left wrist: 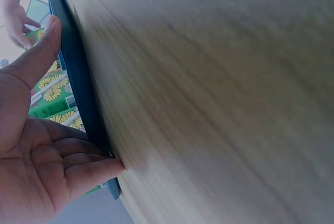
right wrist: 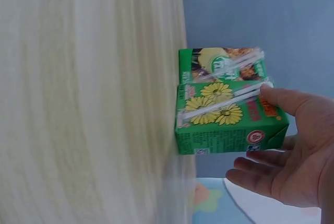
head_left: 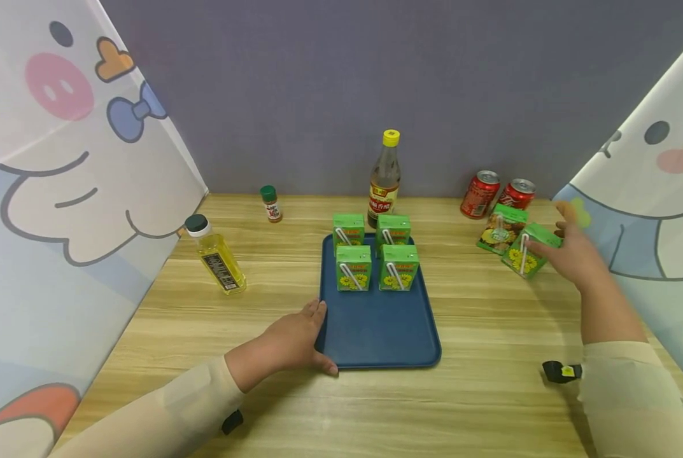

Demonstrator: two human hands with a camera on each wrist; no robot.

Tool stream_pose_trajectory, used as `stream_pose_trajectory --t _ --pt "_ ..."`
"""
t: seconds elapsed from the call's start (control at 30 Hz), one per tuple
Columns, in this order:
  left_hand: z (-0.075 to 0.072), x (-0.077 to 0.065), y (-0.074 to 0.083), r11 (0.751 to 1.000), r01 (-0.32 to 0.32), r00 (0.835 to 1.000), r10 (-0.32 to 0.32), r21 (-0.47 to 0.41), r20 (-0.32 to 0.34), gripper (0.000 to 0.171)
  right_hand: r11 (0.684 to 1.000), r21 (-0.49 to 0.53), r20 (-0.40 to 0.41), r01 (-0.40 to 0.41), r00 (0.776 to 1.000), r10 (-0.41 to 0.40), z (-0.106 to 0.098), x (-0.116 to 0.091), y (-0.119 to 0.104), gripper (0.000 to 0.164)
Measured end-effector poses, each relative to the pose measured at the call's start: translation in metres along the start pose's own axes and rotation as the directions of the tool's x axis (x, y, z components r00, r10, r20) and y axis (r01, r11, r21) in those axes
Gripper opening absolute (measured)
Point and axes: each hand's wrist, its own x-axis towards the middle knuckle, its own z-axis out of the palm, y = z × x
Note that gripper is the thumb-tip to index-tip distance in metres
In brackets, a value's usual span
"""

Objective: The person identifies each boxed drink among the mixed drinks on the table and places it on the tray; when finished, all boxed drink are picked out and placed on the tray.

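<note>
My left hand [head_left: 295,337] rests at the near left corner of a dark blue tray [head_left: 381,331]. Its thumb lies along the near edge and its fairly straight fingers touch the left side. Several green drink cartons with straws, one of them a front carton [head_left: 354,270], stand in the tray's far half. At the far right, my right hand [head_left: 576,251] reaches over a green flower-print drink carton [right wrist: 224,109]. The thumb touches its straw side near the top; the other fingers spread loosely beyond it. Another drink carton [right wrist: 224,65] with a different picture stands beside it.
Two red soda cans, one of them the left can [head_left: 480,196], stand behind the right-hand cartons. A yellow-capped sauce bottle [head_left: 384,184] is behind the tray. To the left are a small green-capped spice jar [head_left: 271,205] and an oil bottle [head_left: 221,261]. Printed panels border both sides.
</note>
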Motion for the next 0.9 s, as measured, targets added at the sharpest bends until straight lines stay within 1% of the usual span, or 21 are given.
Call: stream_pose_trajectory --t 0.07,0.17,0.23,0.4,0.5,0.7,0.9 --pt "0.000 0.000 0.000 1.000 0.001 1.000 -0.001 0.001 0.003 0.125 0.999 -0.041 0.023 -0.026 0.999 0.027 0.000 -0.001 0.003 0.101" --pt "0.000 0.000 0.000 1.000 0.002 1.000 -0.002 0.002 0.006 0.125 0.997 -0.078 0.037 -0.027 0.999 0.030 0.000 -0.003 0.003 0.097" --pt "0.000 0.000 0.000 1.000 0.003 1.000 -0.003 0.001 0.007 0.124 0.996 -0.084 0.032 -0.024 0.999 0.026 0.000 -0.004 0.003 0.092" --pt "0.000 0.000 0.000 1.000 0.000 1.000 0.000 0.000 0.003 0.124 0.995 -0.091 0.013 -0.032 0.999 0.033 0.000 -0.008 -0.003 0.088" --pt "-0.001 0.000 0.001 1.000 -0.005 1.000 0.005 -0.004 0.000 0.124 0.995 -0.097 -0.001 -0.019 1.000 0.019 -0.002 -0.010 -0.010 0.086" --pt "-0.001 0.001 0.000 1.000 -0.002 1.000 0.002 -0.010 0.001 0.124 0.993 -0.109 -0.052 0.042 0.998 -0.048 -0.008 -0.018 -0.035 0.079" --pt "0.000 0.001 -0.001 1.000 0.001 1.000 -0.001 -0.003 0.001 0.125 0.988 -0.120 -0.034 0.096 0.994 -0.100 -0.011 -0.031 -0.071 0.080"
